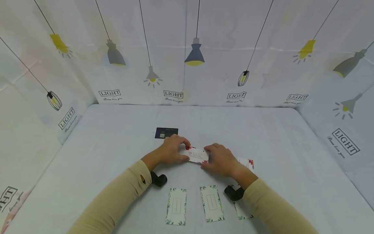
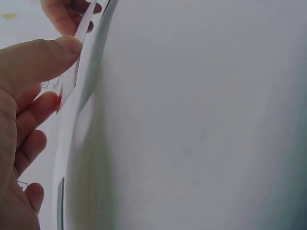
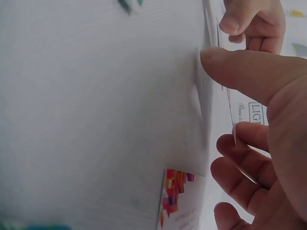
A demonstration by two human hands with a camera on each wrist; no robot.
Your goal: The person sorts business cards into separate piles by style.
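Observation:
A white business card point(image 1: 196, 155) with red floral corners and small print is held over the middle of the white table by both hands. My left hand point(image 1: 172, 149) grips its left end; in the left wrist view the thumb point(image 2: 71, 44) lies on one edge and a fingertip touches a red corner. At the right end, my right hand point(image 1: 221, 160) holds the card between thumb and fingers. In the right wrist view the card point(image 3: 232, 115) appears nearly edge-on, raised off the table. A dark card point(image 1: 166, 132) with a square code lies just beyond my left hand.
Two leaf-bordered cards point(image 1: 176, 206) lie near the front. Another leaf-bordered card point(image 1: 242, 210) is partly hidden by my right wrist. A white card with a red-orange corner point(image 3: 175, 191) lies under my right hand. Lamp-printed cloth point(image 1: 216, 74) hangs behind the table.

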